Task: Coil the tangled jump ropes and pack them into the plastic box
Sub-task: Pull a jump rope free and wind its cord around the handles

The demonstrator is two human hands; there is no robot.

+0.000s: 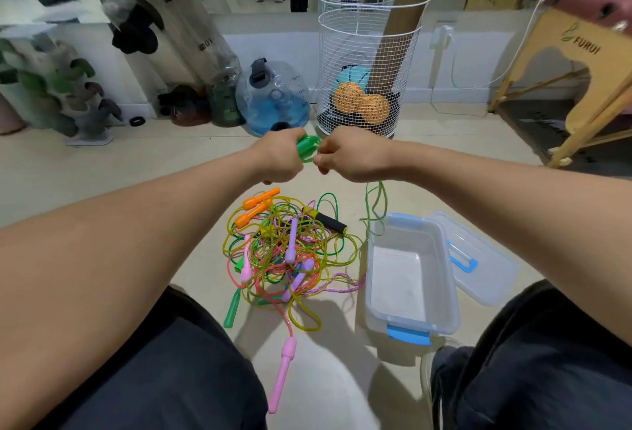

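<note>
Up above the tangled jump ropes (289,251) on the floor, the left hand (278,156) grips a green rope coil (306,150) while the right hand (352,156) pinches its cord. Right of the tangle sits the open plastic box (410,272), lid (478,258) behind it.

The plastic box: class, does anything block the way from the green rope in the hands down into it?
Nothing visible does. The box is open and looks empty, its lid lying off beside it. The left hand and right hand hold the green rope above the floor; its cord hangs near the box's far end.
</note>
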